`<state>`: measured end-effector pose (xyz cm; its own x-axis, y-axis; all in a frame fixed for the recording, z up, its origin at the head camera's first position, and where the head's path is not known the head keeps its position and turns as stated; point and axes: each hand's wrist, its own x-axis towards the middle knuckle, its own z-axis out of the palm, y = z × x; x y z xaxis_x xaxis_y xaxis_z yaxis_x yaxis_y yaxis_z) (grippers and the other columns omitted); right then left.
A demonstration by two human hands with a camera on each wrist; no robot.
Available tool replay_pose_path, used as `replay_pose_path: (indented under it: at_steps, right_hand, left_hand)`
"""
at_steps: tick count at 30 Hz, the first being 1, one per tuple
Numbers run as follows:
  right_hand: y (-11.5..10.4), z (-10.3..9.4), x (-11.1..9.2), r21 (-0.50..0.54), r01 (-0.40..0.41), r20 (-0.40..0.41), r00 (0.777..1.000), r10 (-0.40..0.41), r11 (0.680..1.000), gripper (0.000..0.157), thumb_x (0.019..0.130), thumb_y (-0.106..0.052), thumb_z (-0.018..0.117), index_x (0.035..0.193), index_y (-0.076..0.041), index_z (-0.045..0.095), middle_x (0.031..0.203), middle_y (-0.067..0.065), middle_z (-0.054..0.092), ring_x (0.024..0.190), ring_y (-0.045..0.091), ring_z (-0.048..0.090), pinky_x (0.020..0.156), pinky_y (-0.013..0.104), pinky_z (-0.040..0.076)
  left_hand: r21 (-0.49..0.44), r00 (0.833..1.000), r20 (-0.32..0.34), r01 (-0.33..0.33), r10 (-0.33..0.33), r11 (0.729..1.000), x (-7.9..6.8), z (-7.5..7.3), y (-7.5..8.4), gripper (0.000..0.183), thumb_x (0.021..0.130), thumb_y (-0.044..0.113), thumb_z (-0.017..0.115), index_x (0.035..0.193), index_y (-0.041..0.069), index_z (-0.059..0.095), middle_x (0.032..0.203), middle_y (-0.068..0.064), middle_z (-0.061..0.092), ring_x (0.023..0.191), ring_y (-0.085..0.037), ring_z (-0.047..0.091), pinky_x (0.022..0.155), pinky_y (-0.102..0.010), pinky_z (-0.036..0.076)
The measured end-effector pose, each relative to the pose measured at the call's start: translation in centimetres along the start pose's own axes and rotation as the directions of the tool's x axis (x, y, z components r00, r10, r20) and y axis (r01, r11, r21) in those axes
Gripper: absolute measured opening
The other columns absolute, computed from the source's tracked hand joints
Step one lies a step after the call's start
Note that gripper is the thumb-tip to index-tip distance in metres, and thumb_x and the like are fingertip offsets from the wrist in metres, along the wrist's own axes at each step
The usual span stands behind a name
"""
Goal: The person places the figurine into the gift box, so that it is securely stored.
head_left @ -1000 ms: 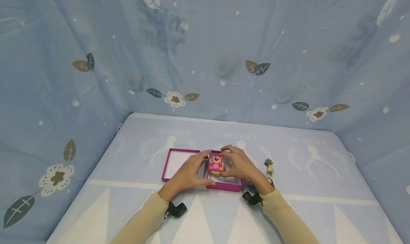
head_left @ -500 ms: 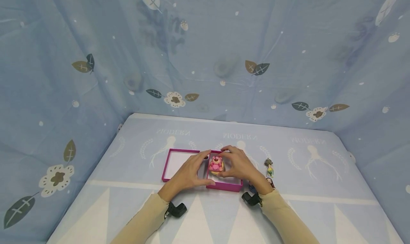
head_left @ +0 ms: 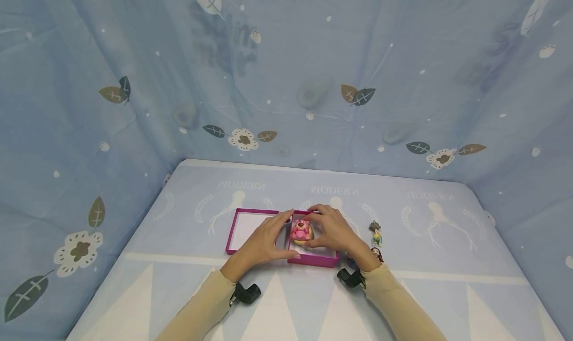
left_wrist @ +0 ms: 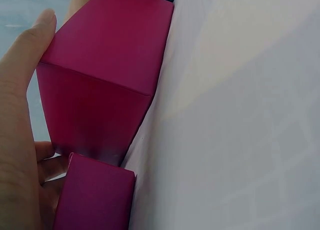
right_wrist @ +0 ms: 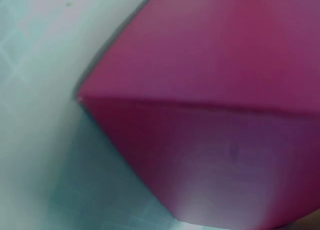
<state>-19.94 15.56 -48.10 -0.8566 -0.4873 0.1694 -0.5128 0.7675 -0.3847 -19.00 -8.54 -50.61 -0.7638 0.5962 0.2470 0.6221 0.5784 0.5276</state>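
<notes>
A pink bear figurine [head_left: 301,231] with yellow at its edge sits at the left side of a magenta open box [head_left: 313,261] with a pale inside. My right hand [head_left: 334,229] reaches over the box and pinches the bear between thumb and fingers. Across the box's left side spans my left hand [head_left: 267,239], thumb at the near corner and fingers at the far edge, gripping it. In the left wrist view, that thumb lies along the edge of the box [left_wrist: 110,44]. The right wrist view holds mostly the box's outer walls [right_wrist: 210,155]; the bear is hidden there.
Left of the box lies a shallow magenta lid [head_left: 231,239], partly behind the left hand. To the right stand a grey figure [head_left: 374,226], a yellow-green one [head_left: 377,240] and a dark-haired one [head_left: 376,254]. Something blue [head_left: 351,263] shows beside the right wrist.
</notes>
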Motion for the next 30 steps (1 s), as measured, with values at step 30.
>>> replay_pose_path:
  at_steps: [30]
  right_hand:
    - [-0.49,0.1,0.26,-0.106,-0.035,0.018,0.999,0.037,0.994,0.071,0.059,-0.056,0.088,0.122,-0.03,0.07,0.135,0.007,0.057,0.124,0.03,0.052,0.095,0.051,0.045]
  left_hand:
    - [-0.009,1.0,0.003,0.018,-0.018,1.0,-0.03,0.11,0.07,0.108,0.072,0.072,0.069,0.156,0.019,0.026,0.158,-0.001,0.036,0.142,-0.026,0.039,0.115,-0.05,0.033]
